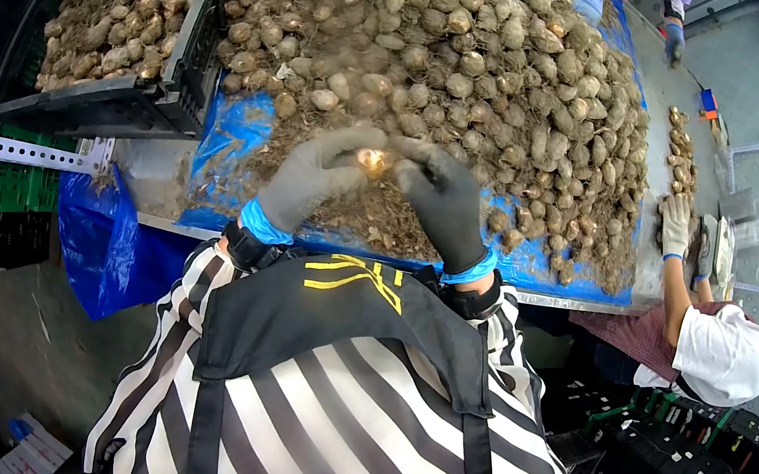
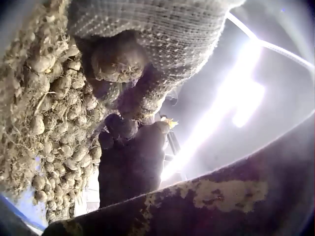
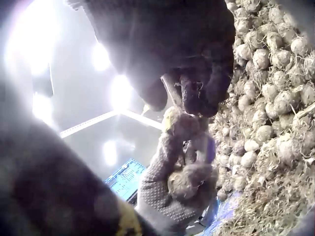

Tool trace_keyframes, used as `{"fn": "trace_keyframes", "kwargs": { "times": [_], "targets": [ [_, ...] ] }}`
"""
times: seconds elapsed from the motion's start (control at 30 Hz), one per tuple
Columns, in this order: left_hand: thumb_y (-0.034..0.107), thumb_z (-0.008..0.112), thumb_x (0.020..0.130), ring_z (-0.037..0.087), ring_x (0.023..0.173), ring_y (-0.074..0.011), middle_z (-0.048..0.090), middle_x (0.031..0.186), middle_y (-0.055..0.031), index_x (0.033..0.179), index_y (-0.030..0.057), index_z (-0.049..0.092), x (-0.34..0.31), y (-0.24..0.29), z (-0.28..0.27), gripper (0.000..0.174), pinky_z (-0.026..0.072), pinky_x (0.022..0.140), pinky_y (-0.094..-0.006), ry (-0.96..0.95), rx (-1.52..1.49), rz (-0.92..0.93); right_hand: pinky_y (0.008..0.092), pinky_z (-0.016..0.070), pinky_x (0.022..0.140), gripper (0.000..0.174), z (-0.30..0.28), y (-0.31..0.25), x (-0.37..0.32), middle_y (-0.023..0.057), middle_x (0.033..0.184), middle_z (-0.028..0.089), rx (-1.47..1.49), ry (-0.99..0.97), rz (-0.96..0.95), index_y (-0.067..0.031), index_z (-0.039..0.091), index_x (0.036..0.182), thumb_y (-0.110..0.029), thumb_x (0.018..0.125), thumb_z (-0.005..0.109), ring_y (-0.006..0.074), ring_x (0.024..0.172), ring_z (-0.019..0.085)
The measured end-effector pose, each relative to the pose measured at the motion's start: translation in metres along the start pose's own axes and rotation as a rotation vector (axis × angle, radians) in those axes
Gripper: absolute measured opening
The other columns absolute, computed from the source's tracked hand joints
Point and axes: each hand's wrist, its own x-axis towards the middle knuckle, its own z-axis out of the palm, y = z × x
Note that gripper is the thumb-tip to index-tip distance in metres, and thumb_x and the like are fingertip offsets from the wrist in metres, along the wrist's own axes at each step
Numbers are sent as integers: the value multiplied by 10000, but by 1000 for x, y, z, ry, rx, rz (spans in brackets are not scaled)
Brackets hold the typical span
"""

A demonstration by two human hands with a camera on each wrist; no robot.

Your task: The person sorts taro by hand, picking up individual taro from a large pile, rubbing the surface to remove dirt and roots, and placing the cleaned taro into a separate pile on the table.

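In the head view my left hand (image 1: 317, 175), in a pale dotted glove over a blue cuff, meets my right hand (image 1: 441, 205), in a dark glove, above the pile's near edge. Between their fingertips is a small bulb (image 1: 374, 161) with a bright, pale spot. The right wrist view shows left fingertips pinching this bulb from below and right fingers gripping it from above, a thin stem-like strand (image 3: 171, 89) at them. Another round brown bulb (image 2: 119, 61) is held in my left palm under curled fingers.
A large heap of root-covered bulbs (image 1: 471, 60) covers the table on blue plastic sheeting (image 1: 239, 126). At left stands a black crate (image 1: 109, 103) full of bulbs. Another person's gloved hand (image 1: 675, 226) is at the right beside a row of bulbs; more gloved hands appear at the far end.
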Motion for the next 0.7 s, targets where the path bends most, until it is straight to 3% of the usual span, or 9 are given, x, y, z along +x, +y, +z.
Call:
{"fn": "trace_keyframes", "kwargs": {
  "times": [0.1, 0.2, 0.3, 0.4, 0.47, 0.5, 0.6, 0.7],
  "targets": [
    [187, 737, 793, 600, 816, -119, 620, 1134, -97, 1332, -23, 494, -1, 4, 5, 627, 507, 687, -246, 5, -32, -27, 351, 526, 700, 244, 10, 10, -5, 134, 902, 682, -89, 11, -66, -44, 697, 1029, -179, 828, 664, 246, 782, 671],
    [199, 742, 790, 599, 830, -123, 621, 1128, -105, 1356, -25, 470, -4, 3, -1, 667, 503, 673, -238, -46, -119, -46, 356, 532, 713, 229, 3, 31, 11, 136, 916, 686, -293, -16, 31, -48, 699, 1021, -169, 830, 662, 269, 808, 673],
    [205, 731, 799, 596, 817, -122, 620, 1124, -107, 1401, -27, 431, -3, 2, -1, 712, 497, 653, -230, -44, -171, -25, 368, 537, 727, 236, -2, 37, 8, 144, 966, 691, -293, 71, -147, -70, 709, 1042, -157, 829, 659, 297, 844, 673],
    [198, 710, 815, 592, 810, -115, 620, 1119, -97, 1438, -21, 397, -1, 3, -4, 731, 490, 644, -225, -28, -125, -77, 375, 538, 730, 264, -3, 0, 2, 141, 987, 688, -106, 1, -89, -94, 720, 1065, -134, 808, 677, 306, 850, 670],
    [194, 699, 821, 590, 811, -111, 619, 1121, -88, 1456, -14, 380, 0, 5, 1, 740, 488, 650, -223, 6, -119, -94, 371, 536, 713, 298, 1, 5, -3, 135, 964, 684, -184, 43, -299, -96, 722, 1081, -119, 785, 697, 292, 835, 669],
    [178, 694, 823, 590, 813, -110, 617, 1126, -82, 1450, -12, 391, 0, 7, 4, 722, 490, 656, -224, 6, -102, -84, 369, 535, 704, 316, 3, 8, -4, 132, 952, 682, -222, 62, -405, -97, 723, 1089, -112, 774, 707, 285, 828, 668],
    [122, 673, 825, 588, 817, -109, 612, 1145, -69, 1425, -8, 434, -4, 11, 8, 659, 493, 670, -225, 24, -41, -81, 361, 533, 676, 282, 13, 17, -6, 123, 879, 677, -312, 174, -454, -84, 726, 1027, -90, 745, 727, 280, 788, 666],
    [47, 644, 815, 586, 820, -107, 610, 1159, -64, 1374, -9, 492, -1, 9, 7, 582, 494, 674, -226, 46, 44, -73, 363, 530, 649, 200, 15, 16, -7, 120, 852, 675, -267, 150, -365, -85, 717, 940, -74, 740, 716, 288, 758, 663]
  ]
}}
